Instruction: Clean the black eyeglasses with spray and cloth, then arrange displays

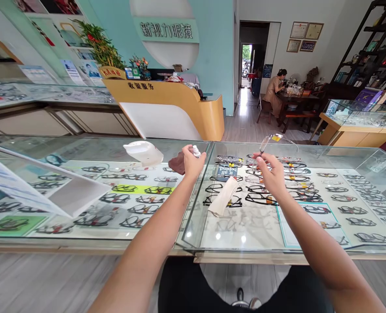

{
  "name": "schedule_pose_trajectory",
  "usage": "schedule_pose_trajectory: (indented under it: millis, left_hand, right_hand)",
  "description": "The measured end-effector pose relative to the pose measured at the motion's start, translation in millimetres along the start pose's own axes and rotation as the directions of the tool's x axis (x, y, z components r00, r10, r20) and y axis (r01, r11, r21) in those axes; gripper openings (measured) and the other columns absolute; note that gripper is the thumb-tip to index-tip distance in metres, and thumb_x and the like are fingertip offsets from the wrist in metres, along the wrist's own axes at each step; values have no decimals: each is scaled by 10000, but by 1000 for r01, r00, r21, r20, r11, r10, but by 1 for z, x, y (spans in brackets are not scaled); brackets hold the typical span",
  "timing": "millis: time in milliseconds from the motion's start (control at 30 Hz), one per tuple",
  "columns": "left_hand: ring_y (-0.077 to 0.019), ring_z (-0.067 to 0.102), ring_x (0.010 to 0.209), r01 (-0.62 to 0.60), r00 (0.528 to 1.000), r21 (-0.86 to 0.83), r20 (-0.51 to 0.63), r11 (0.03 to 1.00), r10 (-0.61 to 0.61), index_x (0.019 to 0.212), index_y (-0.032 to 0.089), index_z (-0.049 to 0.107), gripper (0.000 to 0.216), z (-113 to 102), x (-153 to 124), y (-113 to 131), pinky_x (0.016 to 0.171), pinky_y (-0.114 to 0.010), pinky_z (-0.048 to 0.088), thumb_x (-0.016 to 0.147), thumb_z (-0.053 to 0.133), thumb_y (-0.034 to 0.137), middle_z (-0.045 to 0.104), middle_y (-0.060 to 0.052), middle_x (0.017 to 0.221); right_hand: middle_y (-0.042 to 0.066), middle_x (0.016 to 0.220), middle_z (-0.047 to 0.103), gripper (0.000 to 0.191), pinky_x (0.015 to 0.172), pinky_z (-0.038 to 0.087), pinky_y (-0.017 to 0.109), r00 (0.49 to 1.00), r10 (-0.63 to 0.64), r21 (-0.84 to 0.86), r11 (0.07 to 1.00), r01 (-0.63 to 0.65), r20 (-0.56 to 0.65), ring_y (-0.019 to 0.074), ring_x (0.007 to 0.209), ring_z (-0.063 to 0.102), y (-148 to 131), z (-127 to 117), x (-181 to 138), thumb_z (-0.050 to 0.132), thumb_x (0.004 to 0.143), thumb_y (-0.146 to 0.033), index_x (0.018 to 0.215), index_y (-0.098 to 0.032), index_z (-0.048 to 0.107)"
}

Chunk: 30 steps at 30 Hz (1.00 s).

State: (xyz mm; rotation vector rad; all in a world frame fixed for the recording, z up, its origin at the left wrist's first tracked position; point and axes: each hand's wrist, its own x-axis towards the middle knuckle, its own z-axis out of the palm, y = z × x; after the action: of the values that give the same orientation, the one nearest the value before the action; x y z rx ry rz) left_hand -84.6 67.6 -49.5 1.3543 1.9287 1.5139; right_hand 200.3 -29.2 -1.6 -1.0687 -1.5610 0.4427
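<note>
Two bare hands are held out over the glass counter (241,237) from where I stand watching. The right hand (271,170) has its thumb and fingers pinched together on a pair of eyeglasses (279,137), which rises just above the fingertips with a yellow sticker (276,138) on it. The left hand (193,163) is curled around a small bottle (196,151), its white top poking out past the fingers; its body is hidden in the grip. Just left of that hand is a brown cloth (176,163); I can't tell whether they touch. Farther left is a white container (144,153). Between the hands and nearer the person lies a pale cloth (223,198), and rows of spectacle frames (261,198) sit below the right hand.
</note>
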Motion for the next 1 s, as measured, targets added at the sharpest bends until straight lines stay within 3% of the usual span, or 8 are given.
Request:
schedule_pose_trajectory:
  millis: [133,267,500,567,667,733,800,1000]
  left_hand:
    - [-312,675,1051,104,987,16,124,994,-105,1066,255,433,347,3,-2,-7,1033,-477,488,825,681,228,602,-38,909]
    - [-311,634,1054,129,981,-41,149,991,-122,957,267,403,256,2,-6,1,1011,-466,458,824,621,240,550,-40,885]
    - [-193,538,747,186,918,-317,394,930,-49,887,257,461,256,-4,-23,44,569,-293,377,810,536,489,500,-15,810]
    - [-186,496,669,250,846,-387,534,887,-5,798,254,459,444,-8,-33,56,496,-281,311,830,451,697,457,-15,737]
    - [-158,393,586,416,656,-476,747,775,106,670,253,408,728,-17,-46,70,446,-260,233,751,405,976,360,7,653]
    - [-143,329,560,495,537,-480,824,724,180,619,249,382,803,-22,-53,76,431,-253,190,698,417,1048,305,19,620]
    - [-148,323,560,494,488,-467,847,733,210,592,248,387,816,-25,-59,80,429,-262,189,696,394,1058,292,14,602]
    - [-170,450,671,180,632,-497,719,849,288,677,223,533,634,-16,-72,80,562,-317,372,763,506,850,476,-30,704]
  right_hand:
    - [69,1094,834,308,914,562,427,1000,1,14,1000,-1,-8,259,1026,698,2,0,1,588,1025,-462,1100,-257,806]
    - [70,1100,834,323,934,556,435,1000,17,28,999,-17,-3,262,1044,700,3,0,1,576,1026,-475,1110,-256,798]
    - [73,1136,826,356,937,546,420,991,27,138,989,-45,131,254,1072,712,-2,-1,1,576,1019,-522,1086,-245,789]
    - [65,1102,824,381,968,540,422,981,33,196,978,-72,192,251,1073,720,-4,1,0,582,1014,-556,1090,-247,791]
    - [56,1091,820,397,1037,528,430,963,31,275,955,-108,267,251,1106,722,-7,5,-2,607,998,-590,1068,-248,796]
    - [53,1088,816,401,1040,527,425,952,29,296,947,-123,306,248,1098,718,-8,7,-4,619,988,-598,1045,-246,802]
    - [51,1070,809,398,1014,533,413,940,34,291,946,-139,339,240,1061,712,-9,9,-6,622,986,-593,1034,-246,811]
    - [46,1015,797,448,951,563,409,909,40,288,942,-172,414,234,969,701,-10,14,-10,612,983,-640,1058,-256,831]
